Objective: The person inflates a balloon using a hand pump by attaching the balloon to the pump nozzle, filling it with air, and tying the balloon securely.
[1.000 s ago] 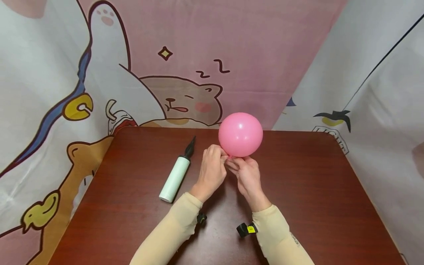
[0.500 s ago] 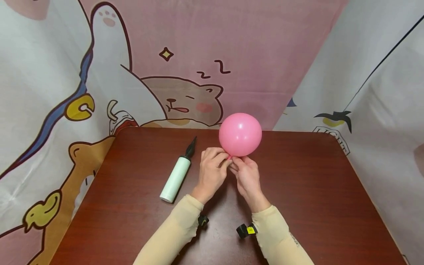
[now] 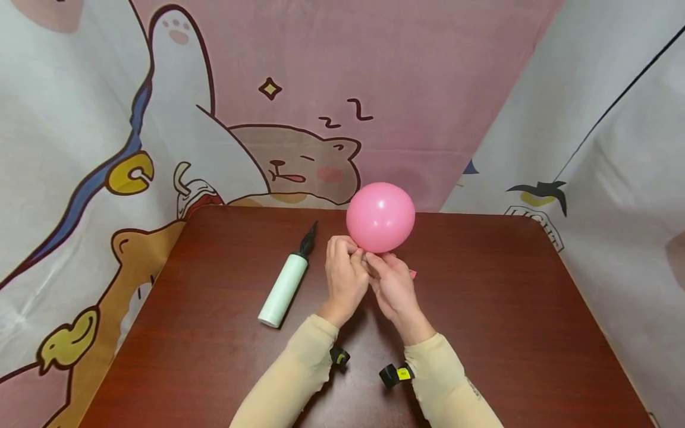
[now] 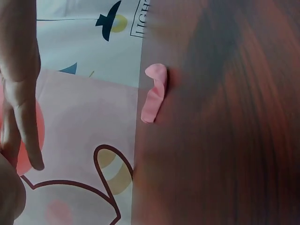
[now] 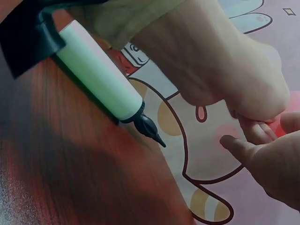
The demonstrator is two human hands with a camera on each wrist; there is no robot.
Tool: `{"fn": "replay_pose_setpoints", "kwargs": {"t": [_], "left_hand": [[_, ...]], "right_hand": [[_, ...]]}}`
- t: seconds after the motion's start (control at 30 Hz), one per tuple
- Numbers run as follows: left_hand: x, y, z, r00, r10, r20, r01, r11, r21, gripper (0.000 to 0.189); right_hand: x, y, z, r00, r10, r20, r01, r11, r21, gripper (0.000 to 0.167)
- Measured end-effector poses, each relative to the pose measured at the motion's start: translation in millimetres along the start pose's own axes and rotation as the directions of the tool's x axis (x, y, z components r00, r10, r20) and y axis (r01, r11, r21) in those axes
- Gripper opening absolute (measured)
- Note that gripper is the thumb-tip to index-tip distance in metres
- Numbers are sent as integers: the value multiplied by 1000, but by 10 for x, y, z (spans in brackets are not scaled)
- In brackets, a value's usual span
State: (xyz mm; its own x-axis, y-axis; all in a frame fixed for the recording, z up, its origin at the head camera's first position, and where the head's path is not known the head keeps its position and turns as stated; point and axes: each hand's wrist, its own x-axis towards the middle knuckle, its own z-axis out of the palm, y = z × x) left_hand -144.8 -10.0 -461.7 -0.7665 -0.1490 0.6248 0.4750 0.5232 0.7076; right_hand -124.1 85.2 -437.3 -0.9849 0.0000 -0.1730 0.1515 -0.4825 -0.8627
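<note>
A round, inflated pink balloon (image 3: pixel 381 217) stands above my two hands, its neck at the fingertips. My left hand (image 3: pixel 345 279) pinches the neck from the left. The right hand (image 3: pixel 395 288) pinches at the same spot from the right, fingers nearly touching the left ones. The neck itself is mostly hidden by fingers. In the right wrist view the left hand (image 5: pixel 243 79) reaches over the right hand (image 5: pixel 276 164), with a bit of pink balloon (image 5: pixel 293 110) behind them. A limp, uninflated pink balloon (image 4: pixel 155 96) lies on the table, mostly hidden behind the right hand in the head view.
A pale green hand pump (image 3: pixel 283 288) with a black nozzle (image 3: pixel 308 239) lies left of the hands on the brown wooden table (image 3: pixel 497 309). Behind the table hangs a cartoon-printed cloth (image 3: pixel 417 89).
The inflated balloon has shifted slightly left. My left forearm has moved right and the hands have drawn closer together. A bit of the limp balloon now shows beside the right hand.
</note>
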Motion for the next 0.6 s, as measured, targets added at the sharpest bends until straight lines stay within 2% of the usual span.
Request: {"fn": "replay_pose_setpoints", "kwargs": {"t": [0.07,0.17,0.33,0.5,0.6], "left_hand": [[4,29,17,997,-69,-32,69,998,-6,16],[24,58,42,985,-147,-92,145,989,-30,14],[73,61,63,957,-241,-164,229,969,-89,15],[117,31,64,939,-282,-196,263,958,-116,17],[110,47,53,946,-278,-166,259,958,-126,16]], "right_hand": [[-10,-2,16,1000,-9,29,9,1000,10,28],[-27,-6,43,998,-21,55,19,999,35,36],[-59,-6,70,998,-19,52,16,998,61,37],[-75,19,70,1000,-11,2,11,998,57,32],[-58,21,72,998,-26,-59,29,998,50,26]]}}
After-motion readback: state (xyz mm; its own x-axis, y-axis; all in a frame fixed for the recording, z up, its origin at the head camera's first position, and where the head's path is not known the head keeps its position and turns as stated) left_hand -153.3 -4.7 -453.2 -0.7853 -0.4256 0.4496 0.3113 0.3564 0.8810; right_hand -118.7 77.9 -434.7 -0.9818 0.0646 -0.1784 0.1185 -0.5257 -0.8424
